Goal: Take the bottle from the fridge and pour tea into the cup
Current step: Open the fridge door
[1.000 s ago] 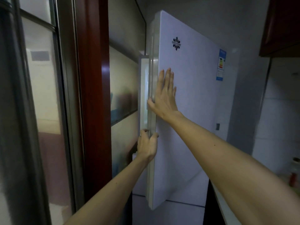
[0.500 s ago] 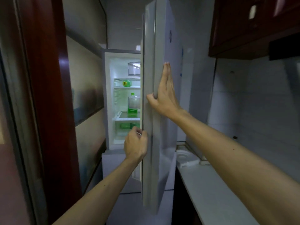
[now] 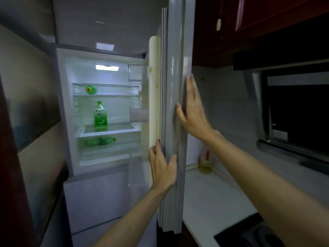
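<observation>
From the head camera, the fridge (image 3: 67,107) stands open and lit at the far left, its door (image 3: 175,50) swung out edge-on in the middle. The left hand (image 3: 162,168) rests low on the door's near edge with nearly straight fingers on the inner seal and the thumb spread across the edge. The right hand (image 3: 193,111) lies flat and open higher up on the outer face. The green bottle (image 3: 100,114) stands upright on the middle shelf, well apart from both hands, with a second bottle (image 3: 91,89) lying on the shelf above and a third (image 3: 100,141) lying in the drawer below; a white counter (image 3: 213,202) runs along the right.
</observation>
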Available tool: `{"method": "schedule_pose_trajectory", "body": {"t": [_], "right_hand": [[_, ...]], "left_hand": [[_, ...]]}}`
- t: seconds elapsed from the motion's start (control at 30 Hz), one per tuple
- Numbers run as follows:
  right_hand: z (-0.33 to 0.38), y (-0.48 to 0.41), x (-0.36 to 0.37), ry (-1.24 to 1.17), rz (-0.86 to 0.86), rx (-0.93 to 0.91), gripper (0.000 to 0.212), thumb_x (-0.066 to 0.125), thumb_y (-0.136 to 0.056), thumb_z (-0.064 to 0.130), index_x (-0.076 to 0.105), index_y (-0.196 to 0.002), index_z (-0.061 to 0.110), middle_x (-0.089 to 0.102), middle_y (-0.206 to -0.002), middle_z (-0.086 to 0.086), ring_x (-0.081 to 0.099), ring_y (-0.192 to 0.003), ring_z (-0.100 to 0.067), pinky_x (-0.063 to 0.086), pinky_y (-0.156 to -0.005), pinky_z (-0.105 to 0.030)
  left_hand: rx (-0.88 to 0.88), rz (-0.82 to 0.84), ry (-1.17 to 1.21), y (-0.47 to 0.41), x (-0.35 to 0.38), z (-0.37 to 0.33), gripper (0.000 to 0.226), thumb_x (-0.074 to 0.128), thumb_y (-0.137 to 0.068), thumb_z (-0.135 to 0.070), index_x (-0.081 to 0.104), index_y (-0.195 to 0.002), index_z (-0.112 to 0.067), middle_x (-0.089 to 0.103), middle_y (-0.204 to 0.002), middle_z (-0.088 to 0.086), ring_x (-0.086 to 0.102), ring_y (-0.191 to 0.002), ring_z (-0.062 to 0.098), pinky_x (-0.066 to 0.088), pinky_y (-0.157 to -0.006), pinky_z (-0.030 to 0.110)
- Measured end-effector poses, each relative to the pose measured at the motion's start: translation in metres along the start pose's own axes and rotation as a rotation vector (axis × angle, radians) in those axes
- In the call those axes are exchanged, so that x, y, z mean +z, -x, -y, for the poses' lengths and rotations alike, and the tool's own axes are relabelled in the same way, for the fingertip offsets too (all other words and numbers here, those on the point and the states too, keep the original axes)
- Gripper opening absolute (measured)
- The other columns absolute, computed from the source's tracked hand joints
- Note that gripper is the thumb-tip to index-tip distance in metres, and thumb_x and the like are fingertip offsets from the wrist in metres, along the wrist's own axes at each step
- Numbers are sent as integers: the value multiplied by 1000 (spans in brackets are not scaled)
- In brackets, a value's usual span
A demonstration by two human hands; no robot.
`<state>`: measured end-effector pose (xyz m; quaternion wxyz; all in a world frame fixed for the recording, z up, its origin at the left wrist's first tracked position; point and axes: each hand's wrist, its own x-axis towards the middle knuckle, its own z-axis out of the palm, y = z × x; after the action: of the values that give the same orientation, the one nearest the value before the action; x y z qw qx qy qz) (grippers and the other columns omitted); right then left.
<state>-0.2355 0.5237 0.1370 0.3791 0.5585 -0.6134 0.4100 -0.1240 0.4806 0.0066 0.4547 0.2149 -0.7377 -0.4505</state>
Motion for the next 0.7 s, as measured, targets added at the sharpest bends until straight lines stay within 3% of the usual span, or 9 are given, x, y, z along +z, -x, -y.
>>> {"method": "schedule_pose_trajectory", "body": {"t": [0.1,0.2,0.43,0.5,0.7], "right_hand": [[-18,9,-18,79,-2,39,73,51,-98,13,5,-153,1,-1,-162,-19,9,-149,-27,10,-119,-31],[-33,18,-34,122,-1,112,70,48,-100,10,5,-154,6,-2,-162,-17,16,-146,-30,14,-115,-29],[-73,22,-59,71,71,364,85,54,-97,38,-4,-156,20,-18,-161,-11,-4,-148,-37,11,-118,-50],[-88,22,-65,96,94,398,88,58,-95,38,-5,-156,22,-22,-160,-9,-5,-148,-38,12,-117,-51],[-133,22,-76,94,122,448,89,56,-96,36,-10,-155,29,-25,-160,-6,-12,-147,-35,10,-116,-51]], "left_hand": [[12,43,19,2,24,-5,86,40,-75,-38,16,-153,-13,25,-148,7,26,-139,21,17,-112,27],[10,103,26,5,50,-12,83,42,-79,-38,16,-154,-13,27,-146,7,27,-138,21,18,-113,27],[27,212,47,0,112,-27,75,51,-89,-31,17,-153,-12,27,-145,8,31,-137,23,22,-111,27],[35,219,47,-4,130,-28,71,54,-93,-21,18,-153,-11,27,-143,8,32,-136,24,23,-110,27],[63,215,14,-15,179,-33,73,57,-92,-19,17,-153,-10,30,-139,9,36,-131,24,22,-98,19]]}}
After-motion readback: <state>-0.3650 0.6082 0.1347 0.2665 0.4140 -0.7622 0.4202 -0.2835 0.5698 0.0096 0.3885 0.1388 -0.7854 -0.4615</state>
